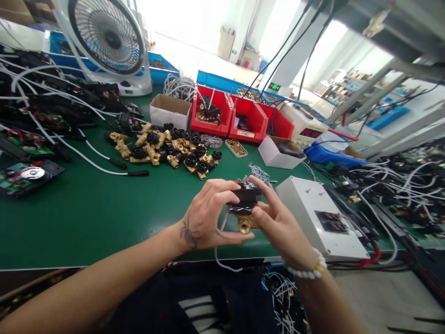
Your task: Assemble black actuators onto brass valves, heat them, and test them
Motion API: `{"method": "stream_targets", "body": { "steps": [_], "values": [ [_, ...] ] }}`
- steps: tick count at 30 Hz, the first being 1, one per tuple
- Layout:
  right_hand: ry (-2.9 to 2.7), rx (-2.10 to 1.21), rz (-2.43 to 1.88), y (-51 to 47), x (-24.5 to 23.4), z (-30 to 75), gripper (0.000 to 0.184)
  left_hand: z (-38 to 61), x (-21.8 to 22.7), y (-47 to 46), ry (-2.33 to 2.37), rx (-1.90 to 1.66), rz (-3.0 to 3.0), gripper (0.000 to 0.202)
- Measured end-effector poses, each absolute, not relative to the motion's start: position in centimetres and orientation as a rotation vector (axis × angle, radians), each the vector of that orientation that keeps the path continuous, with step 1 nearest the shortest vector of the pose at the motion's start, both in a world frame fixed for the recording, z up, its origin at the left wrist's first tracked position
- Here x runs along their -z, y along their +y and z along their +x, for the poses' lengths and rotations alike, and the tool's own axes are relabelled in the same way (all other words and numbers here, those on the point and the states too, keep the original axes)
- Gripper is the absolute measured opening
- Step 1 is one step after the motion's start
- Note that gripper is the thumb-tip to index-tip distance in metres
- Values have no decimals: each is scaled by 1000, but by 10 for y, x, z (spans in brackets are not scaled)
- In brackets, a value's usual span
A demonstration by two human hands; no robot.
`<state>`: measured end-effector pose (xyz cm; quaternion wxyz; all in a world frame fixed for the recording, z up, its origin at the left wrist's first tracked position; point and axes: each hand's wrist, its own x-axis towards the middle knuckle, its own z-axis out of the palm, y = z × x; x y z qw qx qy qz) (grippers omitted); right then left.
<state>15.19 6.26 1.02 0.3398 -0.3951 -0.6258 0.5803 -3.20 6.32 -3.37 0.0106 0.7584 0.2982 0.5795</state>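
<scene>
Over the front edge of the green bench, both hands hold a brass valve with a black actuator housing on top. My left hand curls its fingers over the housing's left side, and its thumb reaches beneath the brass body. From the right, my right hand grips the same piece, thumb at the joint between brass and black, index finger raised along the top. A pale cable hangs down from it. Small wires show at the top of the housing, too small to make out.
Brass valves with black caps lie heaped behind my hands. Red bins, a white carton and a fan stand farther back. A grey switch box sits at right; cabled black units crowd the left.
</scene>
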Motion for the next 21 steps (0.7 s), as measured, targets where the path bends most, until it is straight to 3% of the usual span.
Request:
{"method": "stream_targets", "body": {
  "steps": [4,7,9,19,21],
  "values": [
    [-1402,-1494,-945,63,6,143,54,-34,33,66,890,-1699,2331,50],
    [-1357,-1433,-946,63,8,143,46,-34,31,65,888,-1648,2298,16],
    [-1357,-1381,-958,61,8,143,43,-32,30,63,918,-1668,2293,6],
    [-1275,-1307,-1012,57,11,124,46,-29,29,58,961,-1739,2149,8],
    [-1264,-1316,-1006,57,12,126,48,-29,30,62,978,-1711,1948,20]
  ]
}}
